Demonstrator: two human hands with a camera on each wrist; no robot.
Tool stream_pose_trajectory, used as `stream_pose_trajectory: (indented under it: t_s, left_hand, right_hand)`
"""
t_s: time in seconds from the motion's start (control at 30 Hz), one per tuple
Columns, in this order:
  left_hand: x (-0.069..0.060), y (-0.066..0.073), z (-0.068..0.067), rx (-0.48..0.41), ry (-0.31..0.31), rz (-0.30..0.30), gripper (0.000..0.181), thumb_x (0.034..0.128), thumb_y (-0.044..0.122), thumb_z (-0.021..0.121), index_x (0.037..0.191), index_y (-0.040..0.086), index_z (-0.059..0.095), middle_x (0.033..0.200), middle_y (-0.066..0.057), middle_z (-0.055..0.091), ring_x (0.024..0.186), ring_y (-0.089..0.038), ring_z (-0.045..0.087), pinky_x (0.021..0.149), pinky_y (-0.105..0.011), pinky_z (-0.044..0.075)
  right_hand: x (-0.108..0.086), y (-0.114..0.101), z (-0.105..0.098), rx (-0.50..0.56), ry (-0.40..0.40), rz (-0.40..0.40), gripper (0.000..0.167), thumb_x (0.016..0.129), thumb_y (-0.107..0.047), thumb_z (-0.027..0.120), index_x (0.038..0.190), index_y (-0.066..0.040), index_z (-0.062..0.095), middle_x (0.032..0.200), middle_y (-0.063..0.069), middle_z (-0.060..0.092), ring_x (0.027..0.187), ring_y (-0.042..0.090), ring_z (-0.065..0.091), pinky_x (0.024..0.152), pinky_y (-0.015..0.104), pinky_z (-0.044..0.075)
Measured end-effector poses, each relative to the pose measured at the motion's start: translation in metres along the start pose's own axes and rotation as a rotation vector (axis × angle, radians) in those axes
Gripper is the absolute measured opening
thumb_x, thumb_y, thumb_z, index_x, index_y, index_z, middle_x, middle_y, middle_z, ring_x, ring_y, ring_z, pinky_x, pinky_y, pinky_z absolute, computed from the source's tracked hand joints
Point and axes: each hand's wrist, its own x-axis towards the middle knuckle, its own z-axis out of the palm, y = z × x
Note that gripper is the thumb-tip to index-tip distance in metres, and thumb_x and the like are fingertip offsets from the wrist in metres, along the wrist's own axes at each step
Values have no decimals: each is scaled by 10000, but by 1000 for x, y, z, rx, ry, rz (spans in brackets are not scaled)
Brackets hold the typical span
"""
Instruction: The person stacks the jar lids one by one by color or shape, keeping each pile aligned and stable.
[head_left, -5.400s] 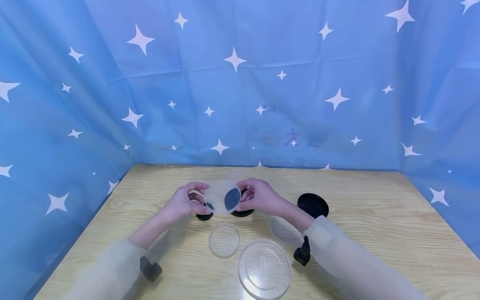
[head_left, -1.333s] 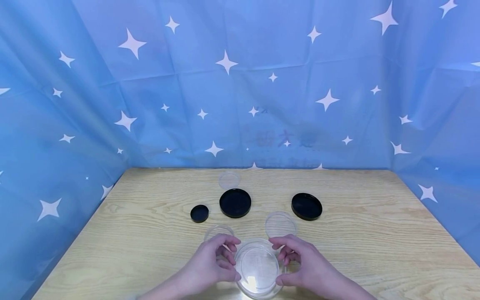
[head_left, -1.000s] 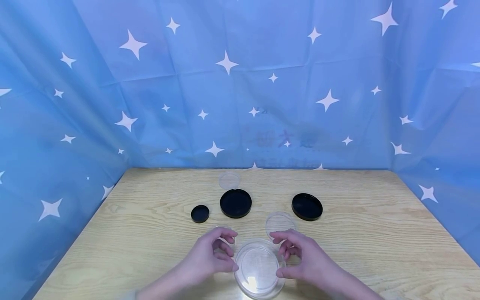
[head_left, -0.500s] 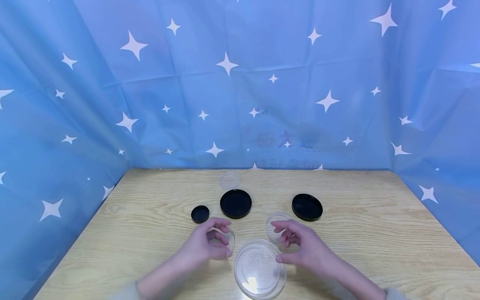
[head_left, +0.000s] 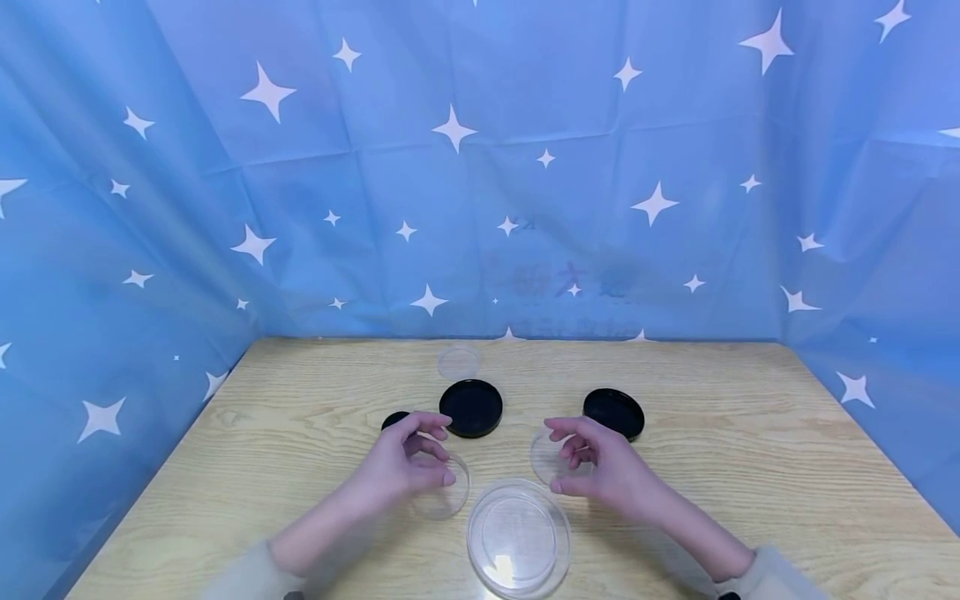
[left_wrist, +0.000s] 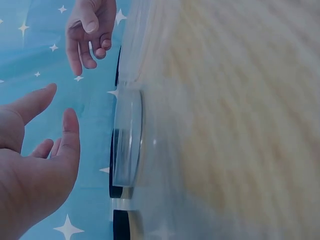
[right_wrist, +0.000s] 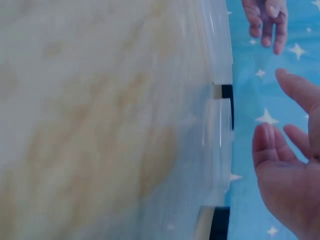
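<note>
A large clear round dish (head_left: 519,540) lies on the worktop between my forearms, closer to me than my hands, with a ring visible inside its rim and a bright reflection near its lower edge. Just beyond it, to its left, a smaller clear dish (head_left: 455,502) sits partly beneath my left hand (head_left: 399,463); to its right, another clear dish (head_left: 544,460) is partly covered by my right hand (head_left: 604,468). My two hands are well apart, fingers loosely curved, each thumb separated from its fingertips; both wrist views show a gap between my fingers and the dishes below. Farther away, a black dish (head_left: 471,408) stands in the middle, a small black dish (head_left: 393,419) shows partly behind my left hand, and a third, shallow black one (head_left: 617,412) lies behind my right. Beyond the middle black dish is a faint clear disc (head_left: 458,363). The worktop (head_left: 765,467) is pale, grained wood. Light sleeves (head_left: 258,575) cover my forearms. Around the far side and both ends hangs a blue curtain (head_left: 480,183) scattered with white four-pointed stars
</note>
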Motion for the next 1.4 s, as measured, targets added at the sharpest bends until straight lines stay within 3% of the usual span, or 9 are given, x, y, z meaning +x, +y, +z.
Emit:
stream_pose_trajectory:
  t_s: [0.27, 0.53, 0.8, 1.13, 1.4]
  left_hand:
    - [9, 0, -8, 4, 2, -19, 696, 789, -59, 822, 1401, -94, 493, 1253, -275, 481, 1077, -330, 615, 858, -323, 589]
    - [21, 7, -14, -28, 22, -22, 653, 812, -61, 813, 1396, -23, 522, 1339, -265, 485, 1176, -405, 595, 862, -347, 593]
    - [29, 11, -23, -36, 82, 12, 660, 816, -61, 805, 1411, 18, 530, 1315, -179, 523, 1209, -448, 576, 854, -352, 595]
    - [37, 15, -32, -69, 112, 83, 646, 821, -82, 794, 1403, -5, 526, 1298, -166, 536, 1204, -436, 575, 871, -336, 588]
    - [44, 15, -36, -65, 123, 73, 657, 837, -66, 789, 1429, 14, 514, 1306, -163, 531, 1239, -476, 543, 876, -339, 587]
  right_hand:
    - [14, 7, -6, -40, 23, 33, 679, 762, -40, 893, 1363, 48, 589, 1160, 195, 632, 902, 287, 622, 818, 282, 553]
    - [43, 7, -14, -108, -7, 77, 664, 837, -89, 856, 1424, 4, 558, 1231, 196, 625, 985, 318, 624, 872, 388, 556]
    - [63, 11, -14, -48, -14, 106, 682, 858, -90, 836, 1459, -5, 525, 1273, 218, 595, 1054, 374, 601, 863, 321, 540]
    - [83, 19, -7, -16, -16, 142, 697, 869, -100, 830, 1483, -38, 506, 1299, 217, 575, 1061, 342, 604, 860, 374, 541]
    - [99, 18, 1, -28, -14, 99, 670, 870, -52, 813, 1465, 8, 509, 1280, 251, 570, 1056, 386, 610, 837, 334, 548]
